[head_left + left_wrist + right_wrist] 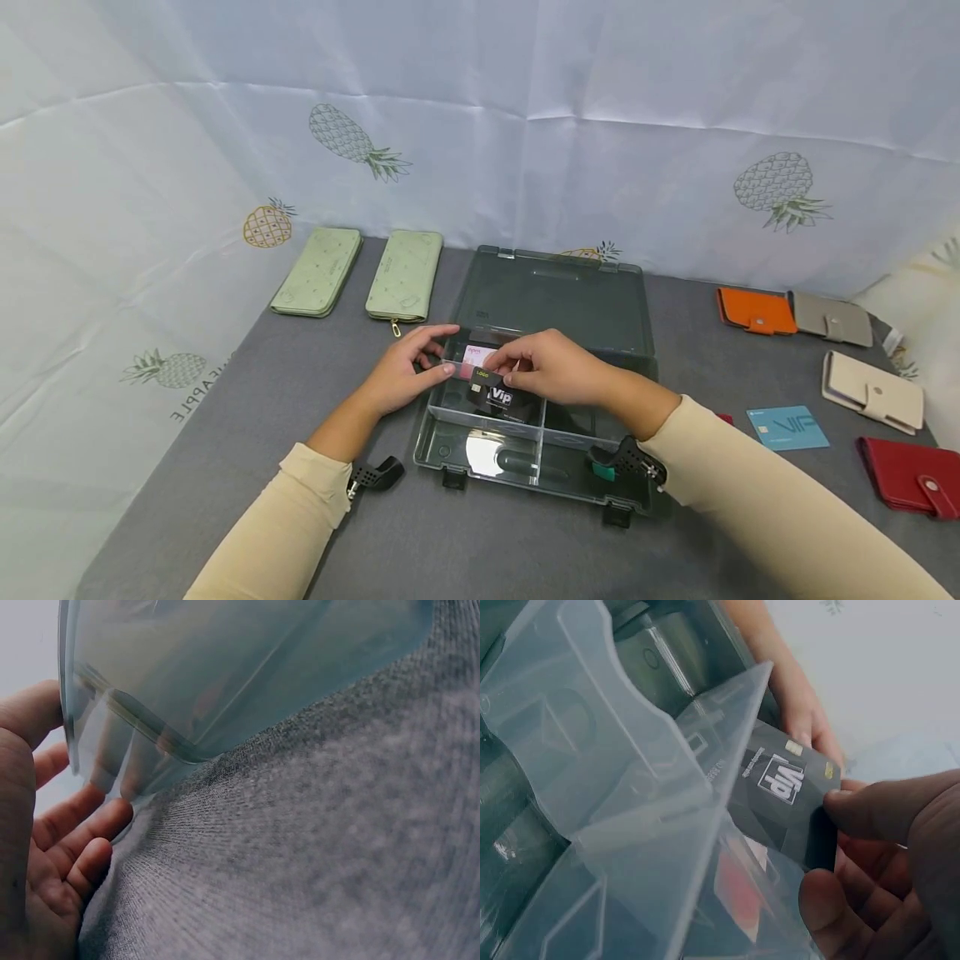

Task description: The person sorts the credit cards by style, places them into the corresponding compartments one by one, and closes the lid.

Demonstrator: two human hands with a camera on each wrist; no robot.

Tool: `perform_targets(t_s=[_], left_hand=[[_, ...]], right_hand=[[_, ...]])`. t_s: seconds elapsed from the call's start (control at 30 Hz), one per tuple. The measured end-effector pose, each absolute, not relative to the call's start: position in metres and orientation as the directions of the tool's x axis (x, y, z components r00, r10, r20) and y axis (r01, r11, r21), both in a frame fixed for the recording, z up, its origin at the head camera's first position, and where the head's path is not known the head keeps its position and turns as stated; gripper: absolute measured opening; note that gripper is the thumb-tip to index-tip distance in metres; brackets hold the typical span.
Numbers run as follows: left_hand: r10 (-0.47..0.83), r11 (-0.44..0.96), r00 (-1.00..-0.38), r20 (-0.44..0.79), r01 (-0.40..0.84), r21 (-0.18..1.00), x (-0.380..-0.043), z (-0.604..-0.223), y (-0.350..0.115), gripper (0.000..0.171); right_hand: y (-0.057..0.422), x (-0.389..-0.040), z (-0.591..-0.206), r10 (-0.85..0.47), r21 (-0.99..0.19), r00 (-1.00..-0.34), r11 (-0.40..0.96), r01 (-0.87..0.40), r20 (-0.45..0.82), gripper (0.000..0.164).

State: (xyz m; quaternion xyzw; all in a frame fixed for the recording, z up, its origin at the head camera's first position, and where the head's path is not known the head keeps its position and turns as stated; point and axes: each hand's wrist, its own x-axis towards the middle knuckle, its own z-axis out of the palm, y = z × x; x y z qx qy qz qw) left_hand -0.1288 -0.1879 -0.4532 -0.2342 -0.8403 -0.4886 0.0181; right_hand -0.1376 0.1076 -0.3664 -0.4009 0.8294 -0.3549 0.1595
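Observation:
My right hand point(558, 367) pinches the end of a black VIP card point(501, 396) between thumb and fingers, over the back left compartment of a clear grey plastic box point(558, 296). In the right wrist view the card point(780, 787) tilts down beside a clear divider point(739, 742). A pink and white card point(474, 357) lies in the box, partly hidden behind the black one. My left hand point(396, 375) rests at the box's left side, thumb at the rim. In the left wrist view its loosely bent fingers point(82, 817) lie along the outside of the wall.
Two pale green wallets point(318, 271) point(405, 275) lie at the back left. On the right are orange point(756, 310), grey point(831, 317), cream point(873, 390) and red point(911, 475) card holders, and a blue VIP card point(787, 427). The box lid lies open toward the curtain.

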Motion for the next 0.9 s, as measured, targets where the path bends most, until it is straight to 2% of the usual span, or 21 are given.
perform_targets(t_s=[0.17, 0.47, 0.6, 0.9], left_hand=[[0.376, 0.409, -0.890, 0.258, 0.409, 0.815, -0.129, -0.453, -0.187, 0.057], [0.380, 0.401, -0.886, 0.265, 0.416, 0.816, -0.128, -0.456, -0.188, 0.057], [0.384, 0.401, -0.886, 0.258, 0.412, 0.818, -0.127, -0.456, -0.188, 0.057], [0.385, 0.417, -0.887, 0.256, 0.414, 0.809, -0.128, -0.455, -0.189, 0.057]], right_hand=[[0.100, -0.132, -0.369, -0.822, -0.589, -0.564, 0.414, -0.694, 0.086, 0.019], [0.090, -0.124, -0.380, -0.863, -0.527, -0.496, 0.381, -0.760, 0.092, 0.020], [0.091, -0.122, -0.385, -0.857, -0.524, -0.507, 0.392, -0.756, 0.090, 0.023], [0.099, -0.114, -0.381, -0.805, -0.549, -0.576, 0.421, -0.722, 0.140, 0.033]])
